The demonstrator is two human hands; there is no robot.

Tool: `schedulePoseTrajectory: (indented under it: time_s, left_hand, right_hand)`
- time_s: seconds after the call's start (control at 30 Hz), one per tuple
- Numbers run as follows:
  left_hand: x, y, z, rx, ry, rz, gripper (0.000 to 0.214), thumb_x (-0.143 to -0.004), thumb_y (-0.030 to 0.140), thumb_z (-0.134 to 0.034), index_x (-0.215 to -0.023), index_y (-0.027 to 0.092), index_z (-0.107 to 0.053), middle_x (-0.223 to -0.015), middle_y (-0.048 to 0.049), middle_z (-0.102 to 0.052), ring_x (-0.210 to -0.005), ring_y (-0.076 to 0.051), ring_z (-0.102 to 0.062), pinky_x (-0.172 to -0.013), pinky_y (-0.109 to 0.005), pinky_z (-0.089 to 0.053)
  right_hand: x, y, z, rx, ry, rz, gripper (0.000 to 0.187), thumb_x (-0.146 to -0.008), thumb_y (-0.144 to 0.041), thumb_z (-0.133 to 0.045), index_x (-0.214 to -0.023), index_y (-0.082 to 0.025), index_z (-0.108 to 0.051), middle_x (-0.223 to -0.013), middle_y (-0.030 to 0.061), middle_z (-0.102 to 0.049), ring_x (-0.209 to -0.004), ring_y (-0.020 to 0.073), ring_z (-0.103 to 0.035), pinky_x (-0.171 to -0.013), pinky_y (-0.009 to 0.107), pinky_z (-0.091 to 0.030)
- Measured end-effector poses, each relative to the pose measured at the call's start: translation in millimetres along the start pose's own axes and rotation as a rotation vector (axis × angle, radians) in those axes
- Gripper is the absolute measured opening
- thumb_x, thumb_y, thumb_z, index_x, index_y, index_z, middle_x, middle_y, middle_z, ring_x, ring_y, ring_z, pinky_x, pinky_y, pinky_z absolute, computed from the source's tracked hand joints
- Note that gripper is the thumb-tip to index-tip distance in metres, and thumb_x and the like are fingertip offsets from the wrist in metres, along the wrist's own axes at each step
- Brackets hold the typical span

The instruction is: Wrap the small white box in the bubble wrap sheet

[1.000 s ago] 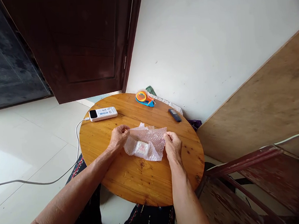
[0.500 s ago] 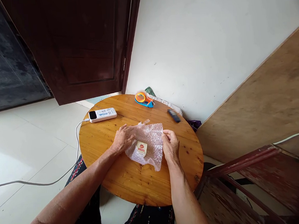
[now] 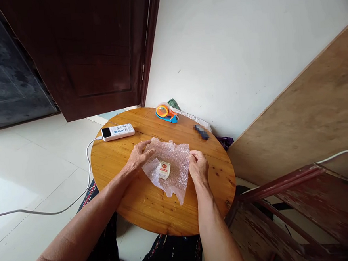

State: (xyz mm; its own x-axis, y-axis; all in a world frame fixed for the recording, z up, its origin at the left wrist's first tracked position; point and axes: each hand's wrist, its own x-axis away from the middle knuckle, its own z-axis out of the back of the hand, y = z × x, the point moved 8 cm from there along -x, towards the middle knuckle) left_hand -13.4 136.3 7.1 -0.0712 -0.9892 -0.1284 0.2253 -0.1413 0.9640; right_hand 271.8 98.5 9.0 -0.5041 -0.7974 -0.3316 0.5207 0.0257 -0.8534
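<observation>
A sheet of bubble wrap (image 3: 176, 156) lies spread on the round wooden table (image 3: 156, 215). On the sheet sits a small cream box (image 3: 164, 169) with a red emblem and red print; a fold of the wrap covers part of its left side. My left hand (image 3: 139, 154) is at the sheet's left edge, its fingers stretched out and thumb apart. At the right edge, my right hand (image 3: 198, 164) pinches the wrap between thumb and fingers.
A white power bank (image 3: 119, 132) with a cable stands at the table's left. Toward the back are an orange and blue tape dispenser (image 3: 166, 112) and a dark, pixelated object (image 3: 201, 131). The wall (image 3: 216, 56) rises behind; a worn red wooden piece (image 3: 285, 190) stands at right.
My left hand has drawn back a little to the left with its fingers more spread. The wrap's left side lies more open, and more of the box shows.
</observation>
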Motion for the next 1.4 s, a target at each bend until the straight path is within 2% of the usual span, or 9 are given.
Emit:
schedulePoseTrajectory:
  time_s: [0.23,0.43,0.6,0.73,0.97,1.13,1.27,1.33,1.4]
  left_hand:
    - [16.3,20.6,10.6,0.036,-0.027,0.010,0.039,-0.074,0.041,-0.062,-0.102,0.016,-0.074,-0.111,-0.0101,-0.074,-0.109,-0.030,-0.064,-0.095,-0.040,-0.050]
    - [45.1,49.6,-8.1,-0.261,-0.397,-0.159,0.044,-0.080,0.034,-0.060,-0.121,0.018,-0.066,-0.097,-0.0088,-0.075,-0.082,-0.023,-0.069,-0.075,-0.034,-0.054]
    - [56.4,44.1,-23.8,-0.423,-0.420,-0.250,0.083,-0.073,0.033,-0.071,-0.147,0.016,-0.040,-0.132,-0.0160,-0.063,-0.124,-0.032,-0.056,-0.103,-0.045,-0.046]
    - [59.6,17.7,-41.9,-0.593,-0.470,-0.223,0.106,-0.061,0.036,-0.081,-0.151,0.014,-0.030,-0.142,-0.0209,-0.053,-0.133,-0.039,-0.047,-0.110,-0.053,-0.036]
    - [69.2,17.2,-54.0,-0.736,-0.550,-0.343,0.099,-0.059,0.050,-0.082,-0.146,0.025,-0.041,-0.150,-0.0136,-0.047,-0.139,-0.037,-0.039,-0.114,-0.052,-0.027]
    - [71.0,26.1,-54.8,-0.771,-0.547,-0.342,0.091,-0.059,0.047,-0.081,-0.142,0.027,-0.047,-0.150,-0.0115,-0.047,-0.138,-0.038,-0.039,-0.112,-0.053,-0.030]
    - [71.5,28.9,-56.2,-0.783,-0.579,-0.349,0.089,-0.061,0.040,-0.079,-0.143,0.025,-0.046,-0.151,-0.0130,-0.045,-0.135,-0.039,-0.040,-0.110,-0.057,-0.030]
    - [71.4,27.9,-57.6,-0.730,-0.566,-0.348,0.090,-0.057,0.040,-0.081,-0.140,0.026,-0.050,-0.149,-0.0125,-0.047,-0.132,-0.041,-0.042,-0.109,-0.059,-0.031]
    - [70.3,26.3,-57.7,-0.629,-0.495,-0.340,0.080,-0.058,0.039,-0.080,-0.133,0.027,-0.057,-0.141,-0.0095,-0.054,-0.128,-0.040,-0.045,-0.110,-0.055,-0.033]
  right_hand:
    - [13.2,-38.6,5.4,0.034,0.054,0.176,0.022,-0.077,-0.034,-0.052,-0.089,-0.021,-0.065,-0.090,0.0067,-0.071,-0.086,0.0235,-0.063,-0.084,0.037,-0.047]
    - [50.6,-96.0,-24.2,-0.022,-0.505,0.381,0.035,-0.079,-0.039,-0.066,-0.112,-0.025,-0.067,-0.112,0.0063,-0.071,-0.101,0.0247,-0.065,-0.088,0.039,-0.051]
    - [81.1,-94.5,-47.3,0.117,-0.702,0.440,0.062,-0.070,-0.022,-0.073,-0.131,-0.022,-0.058,-0.128,0.0115,-0.066,-0.116,0.0297,-0.061,-0.100,0.047,-0.047]
    - [79.2,-77.3,-38.6,0.093,-0.605,0.326,0.054,-0.073,-0.019,-0.067,-0.126,-0.024,-0.063,-0.119,0.0090,-0.071,-0.106,0.0266,-0.066,-0.094,0.043,-0.051]
    - [37.6,-31.8,43.6,0.152,-0.173,0.192,0.058,-0.073,-0.039,-0.068,-0.128,-0.021,-0.061,-0.118,0.0120,-0.070,-0.102,0.0288,-0.065,-0.092,0.045,-0.049]
    - [26.2,-5.1,63.9,0.447,-0.163,0.177,0.062,-0.068,-0.034,-0.067,-0.128,-0.019,-0.061,-0.125,0.0163,-0.065,-0.116,0.0378,-0.058,-0.098,0.056,-0.043]
    - [50.3,-72.0,69.5,0.315,-0.048,0.382,0.046,-0.082,-0.039,-0.060,-0.124,-0.020,-0.063,-0.128,0.0150,-0.063,-0.121,0.0332,-0.056,-0.105,0.053,-0.041]
    - [74.6,-118.3,50.2,0.167,-0.179,0.499,0.033,-0.092,-0.034,-0.053,-0.121,-0.023,-0.065,-0.121,0.0112,-0.067,-0.113,0.0266,-0.061,-0.100,0.045,-0.047]
    - [104.9,-158.6,12.1,0.101,-0.460,0.623,0.029,-0.096,-0.032,-0.050,-0.120,-0.026,-0.065,-0.121,0.0082,-0.067,-0.114,0.0231,-0.061,-0.100,0.041,-0.048]
